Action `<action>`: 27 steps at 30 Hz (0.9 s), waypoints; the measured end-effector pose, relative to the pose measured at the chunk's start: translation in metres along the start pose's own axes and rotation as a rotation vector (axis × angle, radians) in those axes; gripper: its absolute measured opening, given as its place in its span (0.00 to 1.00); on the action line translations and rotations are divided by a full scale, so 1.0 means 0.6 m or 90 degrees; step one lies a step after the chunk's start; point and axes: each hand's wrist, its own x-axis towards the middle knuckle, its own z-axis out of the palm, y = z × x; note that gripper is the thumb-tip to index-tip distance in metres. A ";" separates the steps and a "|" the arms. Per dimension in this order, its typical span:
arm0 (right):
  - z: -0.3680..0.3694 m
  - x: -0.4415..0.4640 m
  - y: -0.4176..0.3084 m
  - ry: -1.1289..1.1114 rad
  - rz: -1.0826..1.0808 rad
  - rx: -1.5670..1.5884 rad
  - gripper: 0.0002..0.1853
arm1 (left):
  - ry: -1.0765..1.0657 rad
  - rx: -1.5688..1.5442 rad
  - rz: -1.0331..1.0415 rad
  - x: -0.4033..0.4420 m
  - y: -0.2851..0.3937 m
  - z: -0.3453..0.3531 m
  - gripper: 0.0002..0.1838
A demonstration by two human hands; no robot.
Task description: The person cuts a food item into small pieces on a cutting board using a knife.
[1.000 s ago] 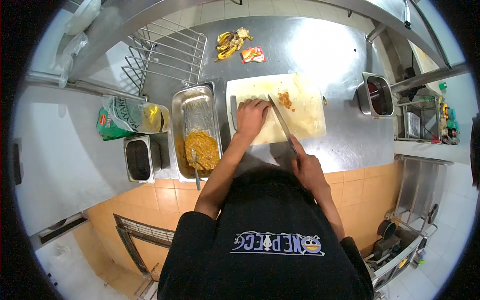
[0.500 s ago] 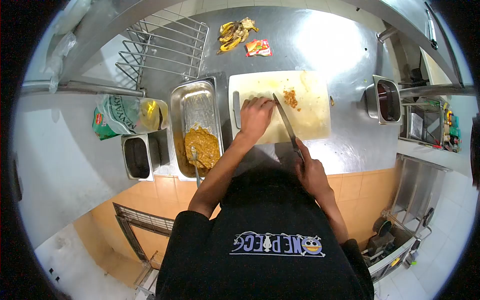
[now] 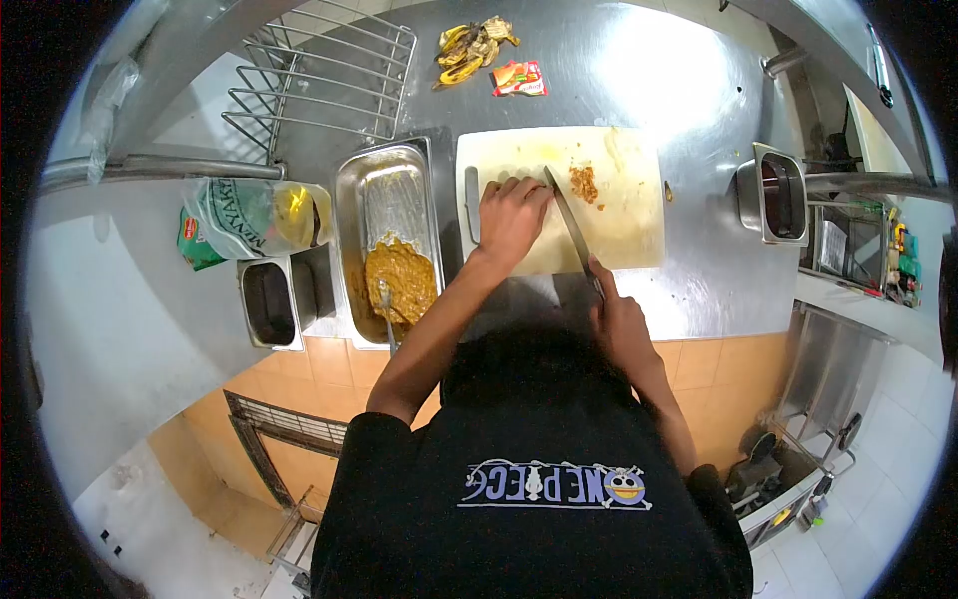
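Note:
My left hand (image 3: 513, 218) presses on the white cutting board (image 3: 629, 225), its fingers curled and held together. Whatever lies under those fingers is too small and covered to make out. The handle of a long knife (image 3: 570, 224) is in my right hand (image 3: 623, 331), near the board's front edge. Its blade slants up and left across the board, with the tip beside my left fingertips. To the right of the blade is a small heap of chopped brown bits (image 3: 584, 183).
Left of the board, a steel pan (image 3: 344, 215) holds brown mash (image 3: 401, 280) and a fork-like utensil (image 3: 387, 317). Banana peels (image 3: 474, 48) and a red packet (image 3: 519, 79) lie behind. Steel containers (image 3: 269, 304) stand left and right. A wire rack (image 3: 319, 80) and a bag with a yellow-capped bottle (image 3: 259, 220) are at left.
The whole view has shifted slightly. Both hands stay in nearly the same place on the board and knife, and the blade remains beside my left fingertips.

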 end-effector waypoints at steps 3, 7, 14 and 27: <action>0.022 0.018 0.018 0.045 -0.040 -0.004 0.39 | -0.007 -0.011 -0.010 -0.001 -0.002 0.000 0.06; 0.039 0.034 0.027 0.099 -0.078 -0.007 0.37 | 0.002 -0.013 -0.016 -0.003 0.000 0.001 0.07; 0.016 0.050 0.006 0.062 -0.045 0.029 0.36 | -0.047 -0.025 -0.111 0.004 0.011 -0.008 0.06; 0.024 0.042 0.009 0.101 -0.094 0.083 0.35 | -0.054 -0.009 -0.114 0.003 0.012 -0.014 0.05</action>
